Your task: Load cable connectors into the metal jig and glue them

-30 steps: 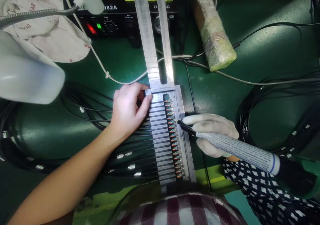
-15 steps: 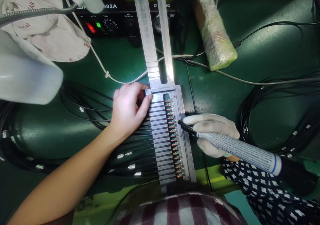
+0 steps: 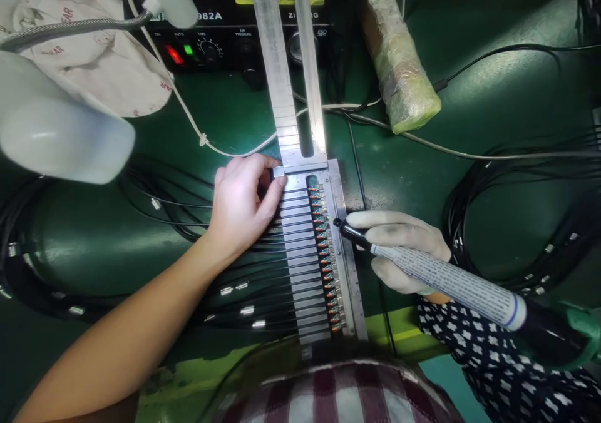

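My left hand (image 3: 244, 207) is bare and closes its thumb and fingers on the upper left corner of a metal fixture (image 3: 300, 266). Many thin black cables (image 3: 263, 260) lie in the fixture's grooves, ending in a row of small connectors (image 3: 328, 273) with green and orange wires. My right hand (image 3: 404, 248), in a white glove, is wrapped round a dispensing syringe (image 3: 446, 279) with a printed white barrel and black ends. Its thin yellow-green tip points left, just over the upper part of the connector row; I cannot tell whether it touches.
Behind stands a black dispenser controller (image 3: 211, 47) with red and green lights. Long metal bars (image 3: 282, 97) extend from the fixture over it. Coiled black cables (image 3: 460, 223) lie at right, a wrapped block (image 3: 404, 60) at the back right, a white lamp-like shade (image 3: 61, 122) at left.
My right hand has moved the syringe tip slightly away from me, farther up the connector row. My left hand stays on the fixture corner. The view has shifted slightly.
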`<state>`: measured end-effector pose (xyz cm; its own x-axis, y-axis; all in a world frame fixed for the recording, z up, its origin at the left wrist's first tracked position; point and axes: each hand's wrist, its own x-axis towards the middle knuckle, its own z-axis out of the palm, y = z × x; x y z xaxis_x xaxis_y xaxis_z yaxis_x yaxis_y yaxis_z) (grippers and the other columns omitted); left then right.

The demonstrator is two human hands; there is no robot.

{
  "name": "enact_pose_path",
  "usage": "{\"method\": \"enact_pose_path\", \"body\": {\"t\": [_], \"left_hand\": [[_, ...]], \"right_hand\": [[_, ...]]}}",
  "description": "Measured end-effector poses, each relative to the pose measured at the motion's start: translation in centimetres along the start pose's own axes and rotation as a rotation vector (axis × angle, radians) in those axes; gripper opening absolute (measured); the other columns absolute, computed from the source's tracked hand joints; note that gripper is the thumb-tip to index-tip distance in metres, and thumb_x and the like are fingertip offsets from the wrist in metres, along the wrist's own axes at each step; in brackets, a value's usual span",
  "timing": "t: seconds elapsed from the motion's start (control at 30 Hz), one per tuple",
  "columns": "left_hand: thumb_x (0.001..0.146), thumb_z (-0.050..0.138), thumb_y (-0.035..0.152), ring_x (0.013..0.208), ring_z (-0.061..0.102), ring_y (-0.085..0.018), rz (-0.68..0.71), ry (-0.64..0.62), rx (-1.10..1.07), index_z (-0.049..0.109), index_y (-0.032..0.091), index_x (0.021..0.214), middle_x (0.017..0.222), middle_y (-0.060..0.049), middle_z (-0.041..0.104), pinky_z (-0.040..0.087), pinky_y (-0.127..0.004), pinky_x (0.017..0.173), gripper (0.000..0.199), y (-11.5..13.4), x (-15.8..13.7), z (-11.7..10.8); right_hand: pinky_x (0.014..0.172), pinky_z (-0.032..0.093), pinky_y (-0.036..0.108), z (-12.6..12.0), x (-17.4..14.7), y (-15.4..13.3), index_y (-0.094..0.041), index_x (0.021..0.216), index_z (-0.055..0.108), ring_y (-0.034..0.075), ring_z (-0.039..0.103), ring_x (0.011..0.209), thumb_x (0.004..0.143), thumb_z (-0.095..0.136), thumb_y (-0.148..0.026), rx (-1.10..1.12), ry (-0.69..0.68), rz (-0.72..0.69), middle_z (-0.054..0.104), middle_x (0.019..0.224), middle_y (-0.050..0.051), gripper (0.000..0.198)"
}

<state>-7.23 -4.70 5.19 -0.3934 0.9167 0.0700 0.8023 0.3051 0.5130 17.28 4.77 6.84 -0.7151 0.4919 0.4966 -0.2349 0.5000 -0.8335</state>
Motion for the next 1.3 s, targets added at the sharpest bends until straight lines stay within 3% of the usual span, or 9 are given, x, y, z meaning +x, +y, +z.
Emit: {"method": "enact_pose_path", "body": {"t": [0.2,0.67,1.3], "left_hand": [[0.092,0.052,0.036,0.082,0.056,-0.021,0.002,0.000,-0.003,0.059,0.022,0.102,0.077,-0.001,0.060,0.041,-0.036,0.079,0.019,-0.08,0.05,0.04],[0.092,0.053,0.038,0.083,0.056,-0.022,-0.018,-0.014,-0.004,0.060,0.022,0.102,0.079,-0.002,0.060,0.041,-0.038,0.081,0.020,0.05,0.06,-0.08],[0.091,0.053,0.038,0.083,0.056,-0.022,-0.012,-0.001,-0.002,0.059,0.023,0.101,0.079,-0.002,0.059,0.042,-0.038,0.082,0.018,0.06,0.06,-0.03]], "right_hand": [[0.077,0.066,0.030,0.33,-0.90,-0.68,-0.018,0.117,0.069,0.022,0.074,0.097,0.076,0.069,-0.004,-0.033,0.048,-0.003,0.073,0.117,0.010,0.043],[0.076,0.066,0.031,0.27,-0.68,-0.04,-0.017,0.113,0.069,0.022,0.074,0.096,0.077,0.069,-0.007,-0.052,-0.024,0.007,0.073,0.114,0.011,0.037],[0.075,0.067,0.031,0.42,-0.74,-0.17,-0.019,0.112,0.069,0.022,0.075,0.093,0.075,0.065,-0.006,-0.059,0.009,-0.023,0.074,0.113,0.010,0.040]]}}
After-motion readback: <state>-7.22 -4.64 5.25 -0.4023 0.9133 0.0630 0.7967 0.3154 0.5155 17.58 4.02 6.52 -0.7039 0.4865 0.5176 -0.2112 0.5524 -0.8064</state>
